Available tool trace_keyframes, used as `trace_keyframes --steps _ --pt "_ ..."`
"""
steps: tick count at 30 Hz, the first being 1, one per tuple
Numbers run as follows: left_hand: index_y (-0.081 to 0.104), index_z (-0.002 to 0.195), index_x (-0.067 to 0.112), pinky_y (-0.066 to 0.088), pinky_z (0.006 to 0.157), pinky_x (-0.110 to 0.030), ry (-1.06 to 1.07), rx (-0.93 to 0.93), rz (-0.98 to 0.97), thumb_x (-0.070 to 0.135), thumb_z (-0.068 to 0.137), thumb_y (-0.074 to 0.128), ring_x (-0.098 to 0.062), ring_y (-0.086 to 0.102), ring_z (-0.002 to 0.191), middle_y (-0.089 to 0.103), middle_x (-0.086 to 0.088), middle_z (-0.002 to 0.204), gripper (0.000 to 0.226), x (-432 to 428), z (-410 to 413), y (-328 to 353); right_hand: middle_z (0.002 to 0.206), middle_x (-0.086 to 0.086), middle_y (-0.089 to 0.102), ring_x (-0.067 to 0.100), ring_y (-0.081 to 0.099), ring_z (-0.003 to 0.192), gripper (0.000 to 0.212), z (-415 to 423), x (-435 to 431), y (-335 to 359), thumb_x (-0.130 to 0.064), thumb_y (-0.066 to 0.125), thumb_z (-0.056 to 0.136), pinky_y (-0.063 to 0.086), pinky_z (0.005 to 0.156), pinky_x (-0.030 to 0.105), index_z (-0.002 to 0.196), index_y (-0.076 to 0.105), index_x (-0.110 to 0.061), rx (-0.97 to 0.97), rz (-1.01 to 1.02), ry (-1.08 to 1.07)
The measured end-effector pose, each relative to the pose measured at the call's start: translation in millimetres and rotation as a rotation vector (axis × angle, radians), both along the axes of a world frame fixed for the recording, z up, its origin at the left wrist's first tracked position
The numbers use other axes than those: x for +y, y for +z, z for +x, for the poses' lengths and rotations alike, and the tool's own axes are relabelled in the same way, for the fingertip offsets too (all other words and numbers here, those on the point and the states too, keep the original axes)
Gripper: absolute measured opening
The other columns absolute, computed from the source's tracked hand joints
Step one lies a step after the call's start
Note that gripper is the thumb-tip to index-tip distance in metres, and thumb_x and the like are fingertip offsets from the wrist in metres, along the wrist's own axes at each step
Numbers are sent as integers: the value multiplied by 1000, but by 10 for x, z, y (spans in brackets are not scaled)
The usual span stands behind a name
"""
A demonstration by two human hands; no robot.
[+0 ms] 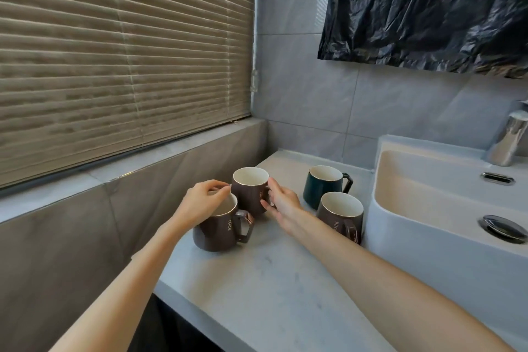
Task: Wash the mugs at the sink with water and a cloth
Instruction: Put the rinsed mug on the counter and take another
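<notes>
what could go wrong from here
The front brown mug and rear brown mug stand close together, so lifting both may knock them. The left hand holds only the front rim, a grip that could slip. The right hand must pass the third brown mug to reach the sink.

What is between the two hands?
In the head view, the back brown mug stands between the left hand, on the front brown mug, and the right hand, which grips it.

The right hand (283, 204) hides the handle of the far mug (247, 194); the tap (508, 140) is cropped.
</notes>
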State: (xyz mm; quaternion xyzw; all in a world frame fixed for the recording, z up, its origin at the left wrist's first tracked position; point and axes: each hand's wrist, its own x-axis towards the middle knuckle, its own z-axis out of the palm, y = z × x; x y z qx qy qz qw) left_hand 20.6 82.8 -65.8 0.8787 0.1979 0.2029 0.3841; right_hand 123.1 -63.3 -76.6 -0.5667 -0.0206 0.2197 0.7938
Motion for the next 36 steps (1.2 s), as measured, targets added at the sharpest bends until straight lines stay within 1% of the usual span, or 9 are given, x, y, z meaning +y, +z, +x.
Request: trace_keyframes --steps 5,10,15,18,19,22,28,31,36 --pt "66 103 28 40 79 -26 29 -16 14 43 93 57 -15 53 99 61 5 103 21 2 23 -7 118 9 55 13 53 102 36 0 86 -102 -30 52 98 51 77 22 122 57 -3 14 -27 43" --pt "64 104 26 39 77 -26 43 -2 3 45 92 57 -16 52 98 58 4 103 23 4 24 -8 93 6 53 12 53 84 30 8 115 -109 -30 50 99 52 78 24 109 59 -4 -29 -63 78" --pt "61 106 27 44 80 -29 34 43 36 47 92 55 -17 53 100 60 3 107 25 18 18 7 70 1 42 10 44 64 33 -11 33 -3 -38 45 99 53 75 28 76 50 -14 -103 -299 173" --pt "63 112 25 50 87 -35 69 11 140 44 90 59 -18 59 103 65 4 110 29 10 -4 33 78 3 47 12 47 63 26 -65 -162 177 -32 48 99 55 81 34 81 51 -12 -319 -551 252" --pt "63 113 23 50 88 -36 77 -27 168 39 89 62 -17 60 103 66 4 112 28 -4 -5 57 89 5 51 14 51 68 20 -75 -251 245 -29 50 98 56 78 34 93 55 -10 -433 -644 266" --pt "65 113 22 50 91 -37 58 -140 220 29 87 67 -17 61 103 66 1 114 27 -94 16 174 121 7 51 18 59 78 34 -125 -610 448 -24 54 95 56 79 35 126 52 -9 -731 -815 226" --pt "64 116 26 48 93 -31 -124 -244 162 26 90 63 -13 62 101 66 5 114 26 -638 222 399 81 -6 65 13 61 44 9 -446 -1465 641 -22 51 95 52 57 27 95 58 -17 -952 -907 100" --pt "64 116 27 48 78 -13 -217 -224 69 28 92 60 -11 63 98 65 8 112 24 -998 375 404 74 -5 63 20 62 48 7 -583 -1730 541 -22 52 95 55 52 32 90 56 -18 -976 -995 86" --pt "58 129 17 45 85 -27 -346 -45 -121 25 97 52 -15 57 103 61 -6 127 33 -1424 597 230 87 5 62 25 58 70 20 -632 -1908 265 -32 56 93 52 67 39 100 48 -15 -1112 -1232 29"
